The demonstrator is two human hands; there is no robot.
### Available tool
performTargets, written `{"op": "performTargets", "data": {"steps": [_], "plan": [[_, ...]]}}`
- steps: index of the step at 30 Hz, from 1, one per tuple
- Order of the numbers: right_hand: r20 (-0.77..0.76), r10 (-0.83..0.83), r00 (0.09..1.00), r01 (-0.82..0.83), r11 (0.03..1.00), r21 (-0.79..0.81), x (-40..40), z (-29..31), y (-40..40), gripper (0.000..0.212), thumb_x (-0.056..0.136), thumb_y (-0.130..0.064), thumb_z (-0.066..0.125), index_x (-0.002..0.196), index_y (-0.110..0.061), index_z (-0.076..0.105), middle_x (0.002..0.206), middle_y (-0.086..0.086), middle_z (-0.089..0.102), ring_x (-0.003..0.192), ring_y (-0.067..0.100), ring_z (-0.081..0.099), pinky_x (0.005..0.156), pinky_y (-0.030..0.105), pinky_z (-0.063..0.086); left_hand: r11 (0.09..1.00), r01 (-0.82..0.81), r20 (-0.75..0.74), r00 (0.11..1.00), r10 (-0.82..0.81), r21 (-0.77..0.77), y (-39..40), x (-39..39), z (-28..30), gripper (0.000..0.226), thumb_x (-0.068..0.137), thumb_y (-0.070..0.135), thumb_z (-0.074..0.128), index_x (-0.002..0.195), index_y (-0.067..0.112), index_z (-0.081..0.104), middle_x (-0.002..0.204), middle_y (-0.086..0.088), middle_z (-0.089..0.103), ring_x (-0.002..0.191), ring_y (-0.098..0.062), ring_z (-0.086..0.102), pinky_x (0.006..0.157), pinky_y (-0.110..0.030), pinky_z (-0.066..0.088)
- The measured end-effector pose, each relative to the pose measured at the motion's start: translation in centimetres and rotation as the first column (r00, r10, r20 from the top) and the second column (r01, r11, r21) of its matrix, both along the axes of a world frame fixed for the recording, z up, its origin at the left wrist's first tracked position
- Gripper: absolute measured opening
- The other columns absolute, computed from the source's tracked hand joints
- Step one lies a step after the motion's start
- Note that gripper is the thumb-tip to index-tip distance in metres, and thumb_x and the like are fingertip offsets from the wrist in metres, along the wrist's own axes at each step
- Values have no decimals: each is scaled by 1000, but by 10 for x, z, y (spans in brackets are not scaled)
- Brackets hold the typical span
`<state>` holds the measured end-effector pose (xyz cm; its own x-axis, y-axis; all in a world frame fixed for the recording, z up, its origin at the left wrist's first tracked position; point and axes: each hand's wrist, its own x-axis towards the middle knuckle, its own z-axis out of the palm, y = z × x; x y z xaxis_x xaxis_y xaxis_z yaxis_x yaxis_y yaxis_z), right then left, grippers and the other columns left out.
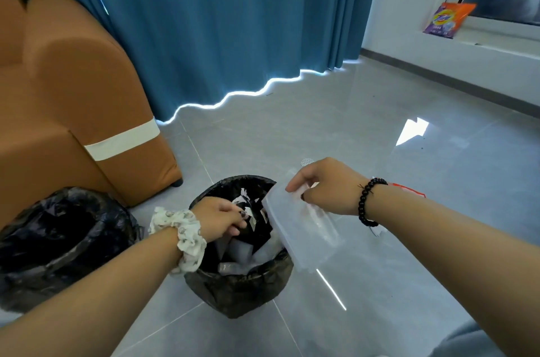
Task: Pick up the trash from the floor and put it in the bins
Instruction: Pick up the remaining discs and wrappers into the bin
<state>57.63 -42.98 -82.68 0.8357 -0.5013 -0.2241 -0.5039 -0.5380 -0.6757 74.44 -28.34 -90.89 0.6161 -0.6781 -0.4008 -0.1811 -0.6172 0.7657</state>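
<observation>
Two bins lined with black bags stand on the grey floor. The middle bin (233,292) holds several clear plastic pieces and a black-and-white wrapper (248,212). My left hand (222,219) reaches into it, fingers curled on that wrapper. My right hand (324,185) pinches a clear plastic lid (304,237) by its upper edge, and the lid hangs tilted over the bin's right rim. The second bin (61,237) sits to the left, its inside dark. A red-and-white scrap (409,190) shows on the floor behind my right wrist.
An orange sofa (73,99) stands left of the bins. Blue curtains (219,20) hang behind. A detergent packet (450,19) leans on the window ledge at the upper right. Open tiled floor (380,123) stretches right and ahead.
</observation>
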Motion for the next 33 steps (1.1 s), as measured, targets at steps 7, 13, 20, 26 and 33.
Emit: {"op": "performTargets", "data": {"steps": [7, 13, 20, 26, 33], "plan": [[146, 8, 989, -56, 943, 329, -4, 15, 10, 34, 85, 7, 56, 99, -20, 70, 82, 5, 65, 67, 11, 64, 60, 24, 55, 964, -119, -222, 973, 65, -239, 23, -34, 60, 23, 88, 22, 62, 111, 23, 58, 109, 2, 63, 102, -13, 61, 76, -27, 49], [186, 117, 976, -190, 875, 445, -10, 26, 23, 32, 86, 8, 56, 105, -18, 57, 88, 11, 66, 74, 23, 59, 64, 30, 49, 948, 56, -165, 980, -112, -313, 30, -37, 88, 15, 86, 14, 64, 100, 16, 68, 94, -3, 73, 84, -12, 68, 81, -23, 51], [249, -90, 964, -26, 904, 426, -19, 43, 28, 44, 73, -9, 77, 110, -18, 56, 85, 6, 72, 66, 21, 65, 53, 24, 50, 860, -204, -166, 976, 141, -467, 29, -28, 103, 3, 81, 11, 69, 84, 11, 70, 75, -6, 72, 66, -16, 63, 71, -26, 52], [336, -278, 900, 73, 855, 513, -17, 43, 20, 26, 75, -4, 73, 98, 4, 65, 76, 12, 68, 57, 16, 57, 53, 21, 53, 827, -348, -275, 930, 244, -442, 34, -13, 111, 3, 81, 10, 70, 83, 8, 69, 89, -22, 66, 75, -28, 56, 76, -41, 53], [360, -308, 881, 73, 839, 539, -17, 46, 16, 19, 83, -20, 67, 86, -1, 66, 74, 10, 61, 60, 18, 53, 53, 24, 52, 844, -250, -242, 959, 148, -474, 35, -15, 115, 18, 76, 21, 73, 88, 8, 72, 77, -8, 65, 56, -15, 47, 50, -17, 45]]}}
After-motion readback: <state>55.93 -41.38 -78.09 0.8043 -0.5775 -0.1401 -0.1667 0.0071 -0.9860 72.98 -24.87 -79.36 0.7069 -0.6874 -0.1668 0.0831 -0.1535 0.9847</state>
